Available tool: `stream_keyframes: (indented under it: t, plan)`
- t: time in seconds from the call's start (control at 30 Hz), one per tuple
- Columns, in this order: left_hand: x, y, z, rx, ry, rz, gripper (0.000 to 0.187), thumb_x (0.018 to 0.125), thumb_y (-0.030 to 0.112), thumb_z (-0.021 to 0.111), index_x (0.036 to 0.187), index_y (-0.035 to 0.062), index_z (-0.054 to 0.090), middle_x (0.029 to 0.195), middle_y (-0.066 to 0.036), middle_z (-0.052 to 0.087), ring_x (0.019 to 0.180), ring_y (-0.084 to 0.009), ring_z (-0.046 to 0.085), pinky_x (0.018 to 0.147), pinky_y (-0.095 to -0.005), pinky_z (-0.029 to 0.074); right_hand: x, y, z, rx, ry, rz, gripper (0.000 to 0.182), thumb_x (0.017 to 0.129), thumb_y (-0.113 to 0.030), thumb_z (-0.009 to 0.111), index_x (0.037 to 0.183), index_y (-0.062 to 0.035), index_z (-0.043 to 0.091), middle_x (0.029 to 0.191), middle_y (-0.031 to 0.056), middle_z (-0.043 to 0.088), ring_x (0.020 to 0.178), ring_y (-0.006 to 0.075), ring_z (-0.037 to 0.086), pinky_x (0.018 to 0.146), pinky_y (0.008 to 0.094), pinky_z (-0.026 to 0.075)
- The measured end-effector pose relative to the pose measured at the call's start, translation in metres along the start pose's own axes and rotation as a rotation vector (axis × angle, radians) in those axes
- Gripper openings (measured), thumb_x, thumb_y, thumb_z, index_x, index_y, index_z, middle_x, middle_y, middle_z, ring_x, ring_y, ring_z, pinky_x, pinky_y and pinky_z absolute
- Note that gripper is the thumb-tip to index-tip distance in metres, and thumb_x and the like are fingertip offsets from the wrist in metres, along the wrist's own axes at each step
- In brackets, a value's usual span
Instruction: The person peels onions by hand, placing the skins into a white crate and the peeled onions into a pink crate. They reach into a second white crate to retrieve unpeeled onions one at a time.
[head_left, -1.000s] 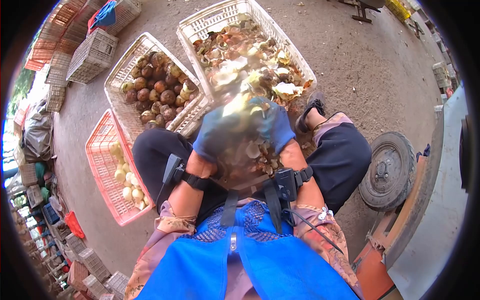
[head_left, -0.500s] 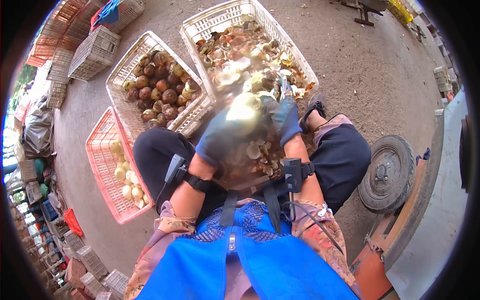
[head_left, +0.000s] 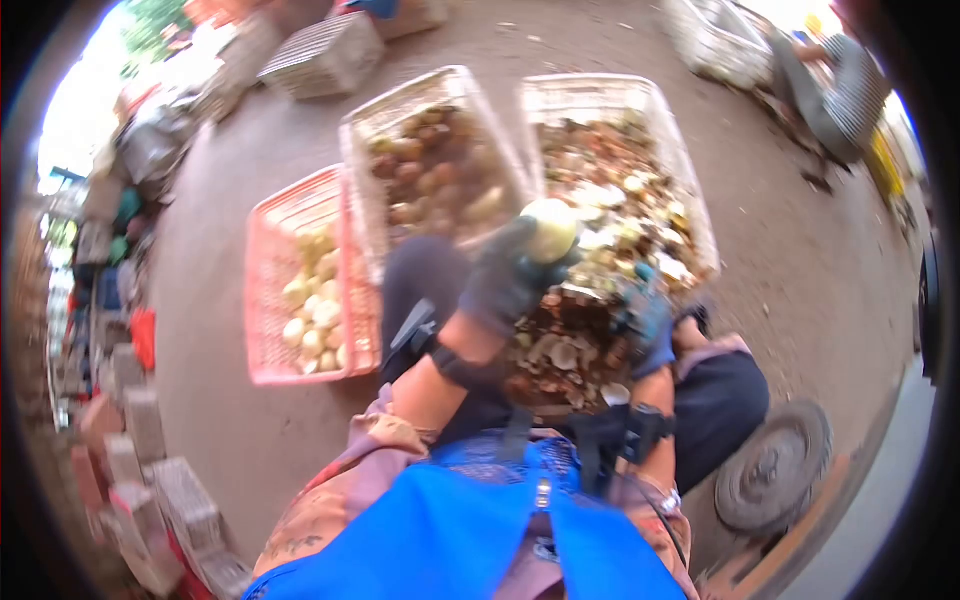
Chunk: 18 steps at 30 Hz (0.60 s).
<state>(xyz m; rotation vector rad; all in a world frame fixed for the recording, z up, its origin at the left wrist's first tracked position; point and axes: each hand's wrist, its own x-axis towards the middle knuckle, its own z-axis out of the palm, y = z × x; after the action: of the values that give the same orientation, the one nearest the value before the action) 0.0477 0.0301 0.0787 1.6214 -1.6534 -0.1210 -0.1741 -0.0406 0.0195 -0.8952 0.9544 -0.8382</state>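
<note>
My left hand (head_left: pixel 503 275), in a dark glove, is closed around a pale, peeled round root vegetable (head_left: pixel 550 231) above the edge of the peelings crate. My right hand (head_left: pixel 643 318), in a blue glove, is closed and lower on the right; motion blur hides most of the slim hand tool in it. In front of me stands a white crate (head_left: pixel 690 165) holding pale and brown peelings (head_left: pixel 600 215). More peelings (head_left: pixel 560 355) lie between my legs. To the left, another white crate (head_left: pixel 352 165) contains unpeeled brown round roots (head_left: pixel 425 165).
A pink crate (head_left: pixel 262 290) with peeled pale roots (head_left: pixel 320 315) stands at the left. A wheel (head_left: pixel 775 465) is by my right knee. Another person (head_left: pixel 835 95) sits at the upper right, beside a white crate (head_left: pixel 715 45). Stacked crates and clutter line the left edge.
The view has turned, so the crates appear shifted right. My hands have moved apart: the left holds the root toward the pink crate's side, the right has dropped lower.
</note>
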Motion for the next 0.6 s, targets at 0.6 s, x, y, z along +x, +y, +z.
stream_keyframes:
  t: [0.6]
  plan:
    - [-0.208, -0.209, -0.209, -1.09, 0.989, -1.185, 0.035, 0.085, 0.03, 0.071, 0.113, 0.0106, 0.062, 0.099, -0.011, 0.058, 0.08, -0.0295, 0.063, 0.06, -0.0411, 0.055, -0.052, -0.027, -0.005, -0.349, -0.17, 0.202, 0.049, 0.09, -0.01, 0.058, 0.137, -0.0052, 0.043, 0.096, 0.0053, 0.061, 0.057, 0.0093, 0.052, 0.049, 0.0251, 0.047]
